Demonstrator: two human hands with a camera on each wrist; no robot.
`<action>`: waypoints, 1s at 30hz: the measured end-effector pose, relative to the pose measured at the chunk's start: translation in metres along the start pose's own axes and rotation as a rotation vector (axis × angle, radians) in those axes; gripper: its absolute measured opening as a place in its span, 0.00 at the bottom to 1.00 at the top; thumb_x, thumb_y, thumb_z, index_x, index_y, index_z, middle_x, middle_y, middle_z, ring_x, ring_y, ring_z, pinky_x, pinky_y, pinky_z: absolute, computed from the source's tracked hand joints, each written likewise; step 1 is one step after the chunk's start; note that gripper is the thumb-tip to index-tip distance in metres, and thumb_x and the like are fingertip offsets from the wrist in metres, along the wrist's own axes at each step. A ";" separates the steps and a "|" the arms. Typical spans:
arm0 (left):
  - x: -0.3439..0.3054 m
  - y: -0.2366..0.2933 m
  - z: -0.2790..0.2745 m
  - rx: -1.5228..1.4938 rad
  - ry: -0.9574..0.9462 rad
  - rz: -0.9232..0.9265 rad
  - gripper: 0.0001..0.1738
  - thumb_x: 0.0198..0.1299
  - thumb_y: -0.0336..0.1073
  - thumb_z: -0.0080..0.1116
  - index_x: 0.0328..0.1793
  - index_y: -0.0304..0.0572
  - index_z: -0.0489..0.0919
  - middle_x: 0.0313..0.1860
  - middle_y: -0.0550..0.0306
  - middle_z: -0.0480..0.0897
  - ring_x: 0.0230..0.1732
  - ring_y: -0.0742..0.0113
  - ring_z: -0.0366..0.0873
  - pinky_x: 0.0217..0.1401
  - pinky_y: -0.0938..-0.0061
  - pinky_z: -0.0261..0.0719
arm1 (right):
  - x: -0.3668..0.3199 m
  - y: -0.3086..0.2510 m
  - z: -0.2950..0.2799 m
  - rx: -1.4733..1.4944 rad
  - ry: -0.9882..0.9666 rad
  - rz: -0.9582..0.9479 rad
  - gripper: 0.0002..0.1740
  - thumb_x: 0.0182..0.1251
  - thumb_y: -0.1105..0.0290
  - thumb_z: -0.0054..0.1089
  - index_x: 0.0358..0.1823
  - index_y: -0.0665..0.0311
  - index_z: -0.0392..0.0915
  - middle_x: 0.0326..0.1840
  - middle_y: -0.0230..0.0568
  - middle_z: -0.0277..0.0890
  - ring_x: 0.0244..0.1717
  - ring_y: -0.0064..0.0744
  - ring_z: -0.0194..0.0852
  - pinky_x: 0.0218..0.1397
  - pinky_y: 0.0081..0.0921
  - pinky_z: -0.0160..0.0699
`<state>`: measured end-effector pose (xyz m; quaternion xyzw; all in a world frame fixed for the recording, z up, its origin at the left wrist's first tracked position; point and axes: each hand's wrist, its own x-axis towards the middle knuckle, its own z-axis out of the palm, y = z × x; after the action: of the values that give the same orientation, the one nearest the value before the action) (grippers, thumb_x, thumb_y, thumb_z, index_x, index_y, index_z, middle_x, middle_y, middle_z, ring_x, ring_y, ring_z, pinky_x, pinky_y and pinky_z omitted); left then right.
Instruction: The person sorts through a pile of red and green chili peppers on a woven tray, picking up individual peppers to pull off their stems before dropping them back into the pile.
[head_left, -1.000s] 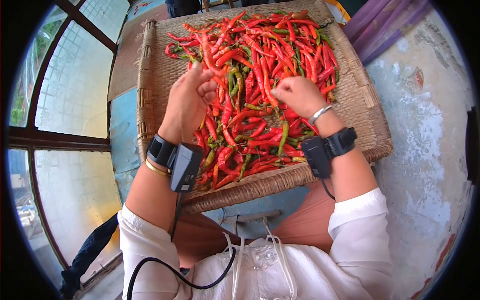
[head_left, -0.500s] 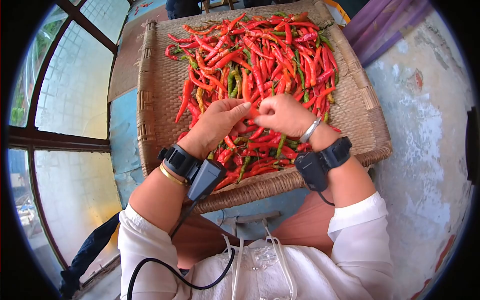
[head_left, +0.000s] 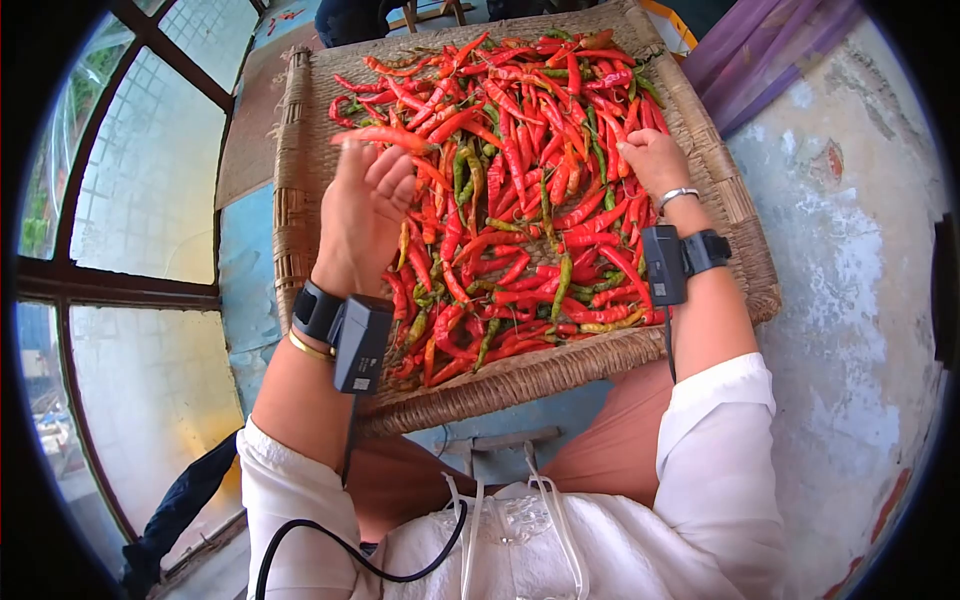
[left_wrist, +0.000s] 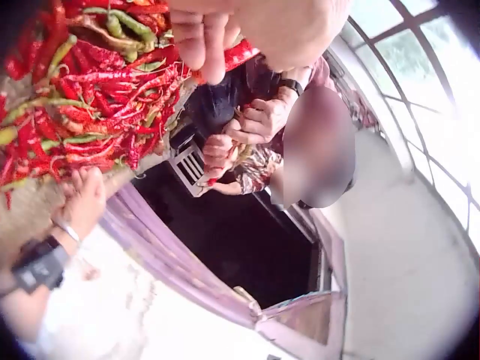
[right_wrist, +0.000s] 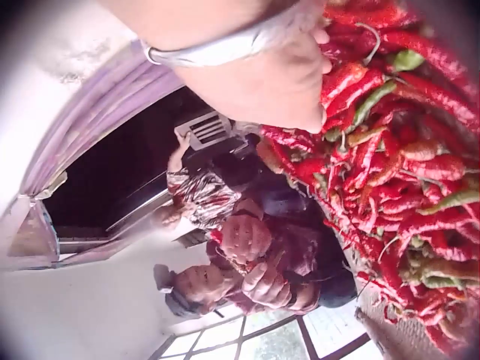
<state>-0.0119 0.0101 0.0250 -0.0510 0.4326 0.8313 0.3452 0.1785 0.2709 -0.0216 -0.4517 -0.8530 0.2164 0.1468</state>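
In the head view my left hand (head_left: 365, 215) is raised over the left part of the pile, palm turned inward. It holds a long red chili pepper (head_left: 388, 136) at the fingertips; the same chili pepper (left_wrist: 240, 54) sticks out past the fingers in the left wrist view. My right hand (head_left: 657, 165) is at the pile's right side, fingers bent and fingertips right at some red chilies. In the right wrist view the back of this hand (right_wrist: 270, 90) hides the fingertips, so I cannot tell whether they pinch one. Red and green chilies (head_left: 520, 150) cover much of the woven tray (head_left: 740, 225).
The tray's thick braided rim (head_left: 470, 395) runs close before my lap. Windows (head_left: 140, 180) stand at the left, a worn wall (head_left: 840, 300) at the right, with a purple curtain (head_left: 765, 60). Across the tray a person's hands (left_wrist: 251, 124) grip something partly hidden.
My hands met over the middle of the pile half a second ago; now they are apart. The left has moved up and left with a chili pepper, the right up and right to the pile's edge.
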 end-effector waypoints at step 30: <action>0.000 -0.003 -0.007 0.184 -0.307 -0.081 0.17 0.63 0.45 0.43 0.44 0.39 0.72 0.30 0.60 0.78 0.27 0.75 0.74 0.30 0.81 0.73 | -0.052 -0.077 0.010 -0.043 -0.170 -0.258 0.13 0.52 0.56 0.54 0.23 0.59 0.76 0.23 0.46 0.75 0.29 0.47 0.74 0.33 0.40 0.72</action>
<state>-0.0113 0.0062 0.0191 0.0909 0.4468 0.7717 0.4434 0.1481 0.1871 0.0051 -0.3215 -0.9177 0.2150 0.0912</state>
